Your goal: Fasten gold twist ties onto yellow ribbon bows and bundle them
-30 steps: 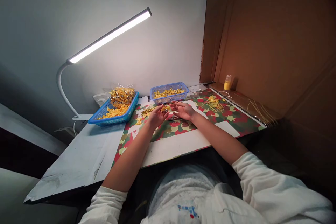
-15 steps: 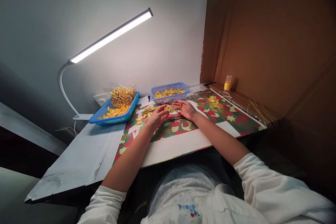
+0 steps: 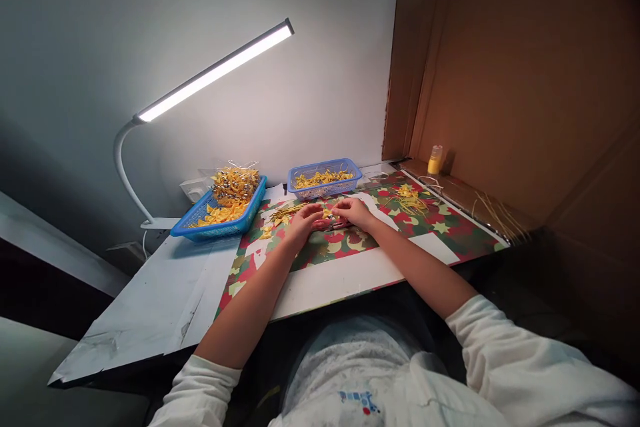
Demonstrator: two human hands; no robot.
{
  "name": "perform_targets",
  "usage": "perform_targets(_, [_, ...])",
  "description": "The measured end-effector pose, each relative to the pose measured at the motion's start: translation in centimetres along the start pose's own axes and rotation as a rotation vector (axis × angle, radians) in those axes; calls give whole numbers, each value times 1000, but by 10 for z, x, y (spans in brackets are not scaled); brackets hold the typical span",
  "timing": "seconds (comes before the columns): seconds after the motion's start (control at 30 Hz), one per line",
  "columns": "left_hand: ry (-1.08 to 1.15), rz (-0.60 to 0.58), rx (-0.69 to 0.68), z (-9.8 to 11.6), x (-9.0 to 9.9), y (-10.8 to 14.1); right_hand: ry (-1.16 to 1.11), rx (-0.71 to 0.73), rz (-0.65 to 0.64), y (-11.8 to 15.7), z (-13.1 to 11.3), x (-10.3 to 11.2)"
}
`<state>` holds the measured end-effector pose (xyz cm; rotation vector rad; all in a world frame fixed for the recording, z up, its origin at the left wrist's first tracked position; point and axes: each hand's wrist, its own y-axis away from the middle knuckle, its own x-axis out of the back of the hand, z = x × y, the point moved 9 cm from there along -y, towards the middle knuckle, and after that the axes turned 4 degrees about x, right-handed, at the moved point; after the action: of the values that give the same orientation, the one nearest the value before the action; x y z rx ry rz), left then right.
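In the middle of the table, both my hands meet at a small yellow ribbon-like piece [image 3: 327,213]. My left hand [image 3: 303,221] has its fingers curled together at the piece's left side. From the right, my right hand [image 3: 355,212] pinches it between thumb and forefinger; its exact shape is too small to make out. Just beyond my left hand lies a bundle of thin yellow stems [image 3: 286,212]. Another yellow piece [image 3: 267,232] rests on the camouflage-patterned sheet [image 3: 325,252] to the left.
A blue basket [image 3: 205,232] heaped with yellow pieces stands at the left, a lilac-blue basket [image 3: 325,189] at the back. More stemmed yellow pieces [image 3: 411,199] lie to the right. A lit lamp [image 3: 215,70] arches over the left; cardboard [image 3: 500,93] walls the right, near a small yellow bottle [image 3: 435,161].
My right hand's fingers have drawn from spread into a pinch at the yellow piece. Both hands have come slightly closer together. The view has shifted a little.
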<state>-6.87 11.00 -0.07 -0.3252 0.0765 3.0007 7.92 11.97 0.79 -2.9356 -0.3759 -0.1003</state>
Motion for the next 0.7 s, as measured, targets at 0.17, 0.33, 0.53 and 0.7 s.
perform_targets(0.17, [-58,173,-18,5,16,1,-5,5,77,-14,-6,24])
perform_targets(0.33, [-114,148,-30,5,15,-1,-281,76,77,-21,-16,28])
perform_targets(0.53, [-142,147,-44,4,16,-2,-201,49,115,-19,-1,28])
perform_targets(0.7, [-210,158,-75,7,16,0,359,102,205,-25,-3,40])
